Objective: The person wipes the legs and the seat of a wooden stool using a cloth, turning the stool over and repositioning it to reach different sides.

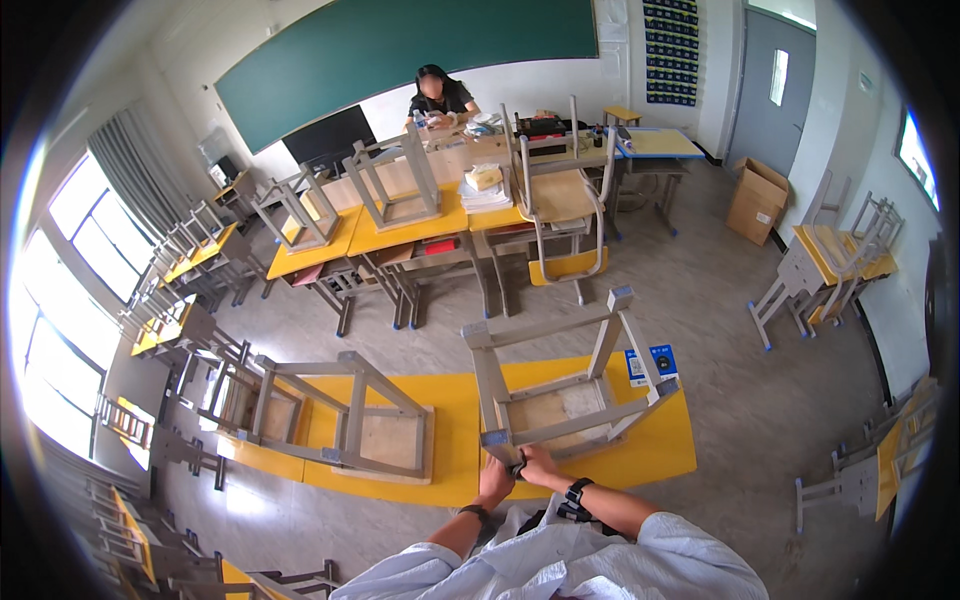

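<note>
My left hand (495, 480) and my right hand (538, 466) meet at the near edge of a yellow desktop (660, 442). Between their curled fingers is a small dark strap-like item (518, 468), mostly hidden by them. Just beyond, a stool (559, 412) with grey legs rests upside down on the desk, its legs pointing up. The fingers sit close to its nearest leg; whether they touch it I cannot tell. A blue card with a printed code (658, 365) lies past the stool. To the left, another upturned stool (382, 439) rests on the adjoining desktop.
A person (442, 97) sits behind the front desk, below a green chalkboard (420, 56). Desks with upturned stools form another row ahead, where a chair (562, 199) and a stack of papers (486, 196) also rest. A cardboard box (757, 199) stands by the grey door (776, 82).
</note>
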{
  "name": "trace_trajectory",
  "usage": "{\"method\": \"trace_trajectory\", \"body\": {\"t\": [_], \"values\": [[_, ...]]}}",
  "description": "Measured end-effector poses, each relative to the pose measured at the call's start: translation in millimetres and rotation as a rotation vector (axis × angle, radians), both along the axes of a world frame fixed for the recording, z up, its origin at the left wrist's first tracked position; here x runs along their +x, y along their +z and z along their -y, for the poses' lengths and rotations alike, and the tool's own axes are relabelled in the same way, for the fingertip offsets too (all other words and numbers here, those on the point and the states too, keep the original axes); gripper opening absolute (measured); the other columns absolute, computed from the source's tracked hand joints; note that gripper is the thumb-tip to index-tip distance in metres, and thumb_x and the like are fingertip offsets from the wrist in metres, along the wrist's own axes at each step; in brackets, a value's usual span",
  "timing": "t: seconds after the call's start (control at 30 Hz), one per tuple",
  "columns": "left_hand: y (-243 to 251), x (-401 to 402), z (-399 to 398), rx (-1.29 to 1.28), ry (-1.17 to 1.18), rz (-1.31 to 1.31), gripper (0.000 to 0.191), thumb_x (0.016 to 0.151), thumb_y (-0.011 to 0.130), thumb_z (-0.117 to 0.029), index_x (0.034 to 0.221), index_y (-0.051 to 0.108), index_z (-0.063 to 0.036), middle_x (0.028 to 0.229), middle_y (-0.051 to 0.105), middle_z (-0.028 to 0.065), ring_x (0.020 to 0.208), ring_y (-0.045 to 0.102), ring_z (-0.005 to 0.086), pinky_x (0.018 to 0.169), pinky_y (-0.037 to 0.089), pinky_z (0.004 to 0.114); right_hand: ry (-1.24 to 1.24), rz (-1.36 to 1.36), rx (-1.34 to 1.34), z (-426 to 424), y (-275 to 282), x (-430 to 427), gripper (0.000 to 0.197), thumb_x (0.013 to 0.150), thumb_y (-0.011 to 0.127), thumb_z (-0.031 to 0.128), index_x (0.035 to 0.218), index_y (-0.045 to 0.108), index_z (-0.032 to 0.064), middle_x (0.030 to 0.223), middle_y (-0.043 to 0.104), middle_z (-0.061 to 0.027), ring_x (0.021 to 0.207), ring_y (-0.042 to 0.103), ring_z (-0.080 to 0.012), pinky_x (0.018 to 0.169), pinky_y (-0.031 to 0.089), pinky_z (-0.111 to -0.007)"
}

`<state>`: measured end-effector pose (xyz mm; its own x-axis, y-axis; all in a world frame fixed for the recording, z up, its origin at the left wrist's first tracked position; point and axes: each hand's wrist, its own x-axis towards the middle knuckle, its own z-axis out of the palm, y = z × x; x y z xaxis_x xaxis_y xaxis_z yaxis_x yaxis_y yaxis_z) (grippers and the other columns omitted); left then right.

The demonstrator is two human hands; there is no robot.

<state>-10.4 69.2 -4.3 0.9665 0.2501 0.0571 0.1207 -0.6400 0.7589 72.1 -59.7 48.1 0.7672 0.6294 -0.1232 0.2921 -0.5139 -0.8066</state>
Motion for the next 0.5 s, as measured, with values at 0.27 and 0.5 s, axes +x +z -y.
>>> {"method": "trace_trajectory", "body": {"t": [0.27, 0.5], "values": [[7, -1, 12, 0.069, 0.005, -0.009, 0.046, 0.076, 0.056, -0.005, 0.12, 0.043, -0.0008, 0.118, 0.047, 0.0255, 0.111, 0.044, 0.0447, 0.088, 0.043, 0.048, -0.03, 0.019, 0.01, 1, -25, 1, 0.032, 0.074, 0.063, 0.027, 0.096, 0.058, 0.0041, 0.095, 0.064, -0.0215, 0.091, 0.061, -0.0415, 0.076, 0.049, -0.047], [7, -4, 2, 0.154, -0.079, 0.036, 0.045, 0.075, 0.053, -0.003, 0.117, 0.04, 0.0017, 0.113, 0.05, 0.0242, 0.107, 0.047, 0.0425, 0.085, 0.046, 0.048, -0.04, -0.038, -0.063, 3, -10, -3, 0.03, 0.077, 0.062, 0.027, 0.102, 0.059, 0.011, 0.099, 0.065, -0.015, 0.094, 0.062, -0.0354, 0.078, 0.05, -0.042]]}}
